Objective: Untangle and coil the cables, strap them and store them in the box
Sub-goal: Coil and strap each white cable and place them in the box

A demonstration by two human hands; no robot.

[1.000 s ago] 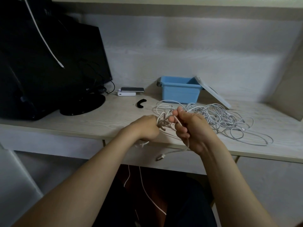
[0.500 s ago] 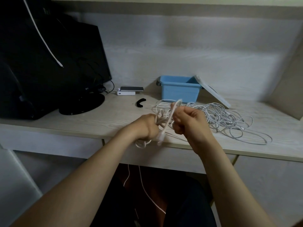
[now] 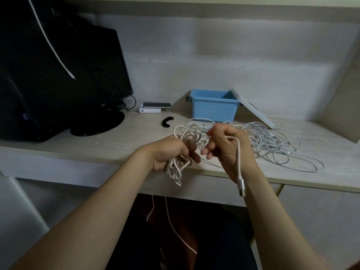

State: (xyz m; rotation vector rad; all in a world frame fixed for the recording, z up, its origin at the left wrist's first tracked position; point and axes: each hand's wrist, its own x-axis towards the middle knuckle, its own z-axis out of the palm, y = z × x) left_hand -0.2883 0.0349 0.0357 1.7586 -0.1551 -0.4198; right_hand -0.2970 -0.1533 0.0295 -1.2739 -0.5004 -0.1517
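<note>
While the left hand (image 3: 169, 152) clenches a bunch of cream cable loops (image 3: 176, 170) at the front edge of the bench (image 3: 116, 141), the right hand (image 3: 228, 145) curls its fingers round the free end of that same cable, close beside the bunch. From that grip the end arches over the hand and hangs straight down along the wrist, its silver plug (image 3: 242, 187) lowest, pointing at the floor. So the loose run lies vertical, to the right of the bunch, and the right hand is the nearer one. Working that tail out through the loops looks like the step in hand. A larger heap of white cables (image 3: 276, 145) sprawls on the bench just behind and right of the hands, not yet coiled. Behind it stands the blue box (image 3: 212, 109), open, and a black strap (image 3: 167, 121) lies left of the heap.
</note>
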